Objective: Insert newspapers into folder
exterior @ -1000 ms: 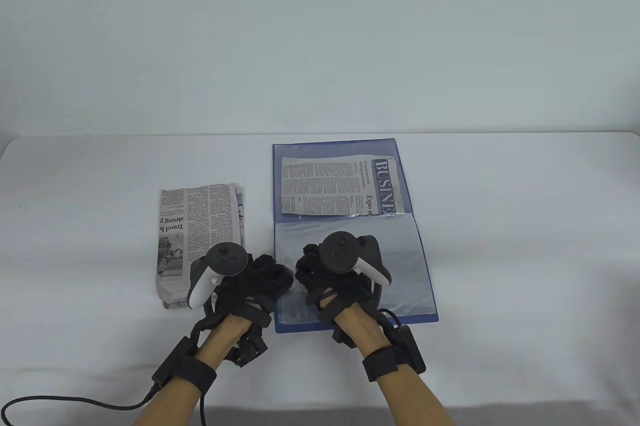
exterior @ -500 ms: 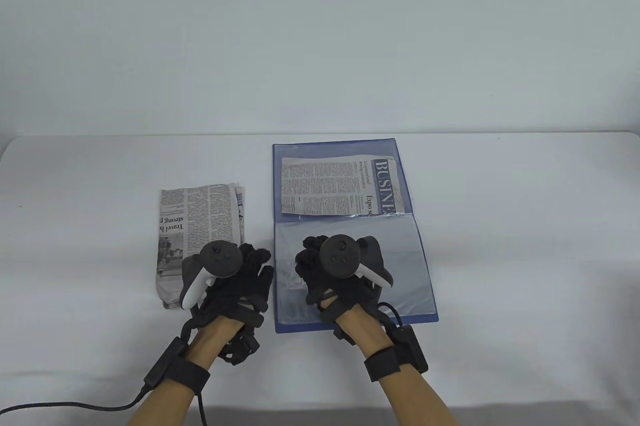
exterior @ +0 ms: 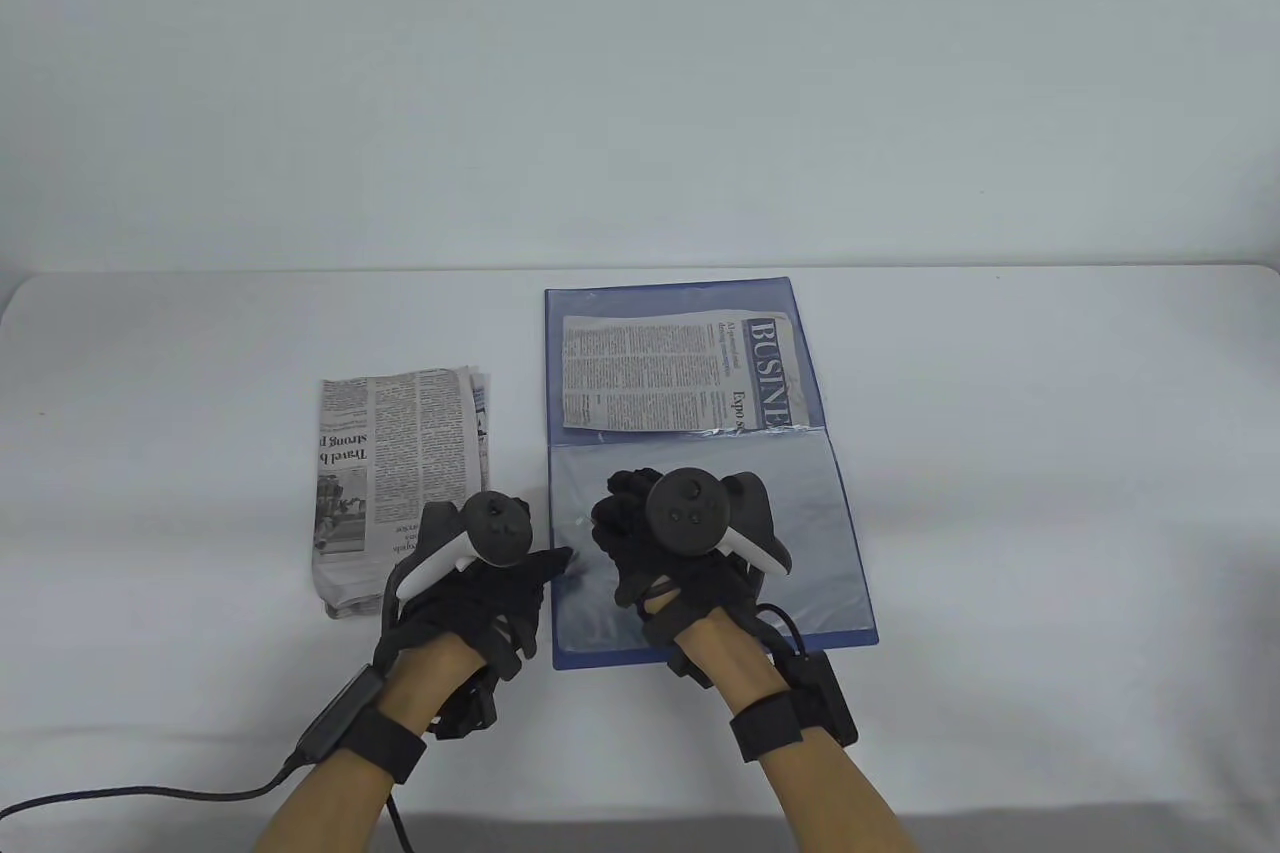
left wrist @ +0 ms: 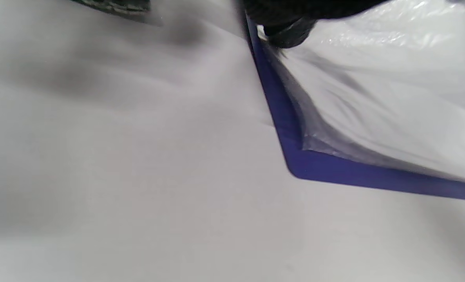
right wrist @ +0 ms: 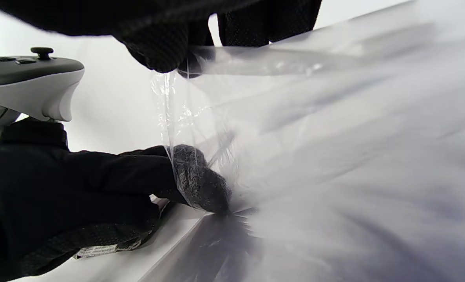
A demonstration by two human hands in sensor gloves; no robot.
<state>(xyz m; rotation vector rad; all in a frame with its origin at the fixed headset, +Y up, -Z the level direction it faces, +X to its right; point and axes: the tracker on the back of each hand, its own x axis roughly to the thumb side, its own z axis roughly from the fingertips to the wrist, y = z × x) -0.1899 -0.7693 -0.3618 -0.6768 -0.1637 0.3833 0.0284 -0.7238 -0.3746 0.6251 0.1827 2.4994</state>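
Observation:
An open blue folder lies at the table's centre. One newspaper sits in its upper clear sleeve. A second folded newspaper lies on the table to the folder's left. My right hand is over the lower clear sleeve and pinches its top layer at the left edge, lifting it. My left hand reaches to the folder's left edge. One of its fingers is inside the sleeve's opening, under the plastic. The left wrist view shows the folder's near corner and the raised sleeve.
A white cloth-covered table against a plain wall. A cable runs from my left wrist off the left front edge. My left-hand tracker shows in the right wrist view.
My left hand has moved right from beside the loose newspaper to the folder's left edge, and a finger has gone into the sleeve opening. My right hand has barely moved.

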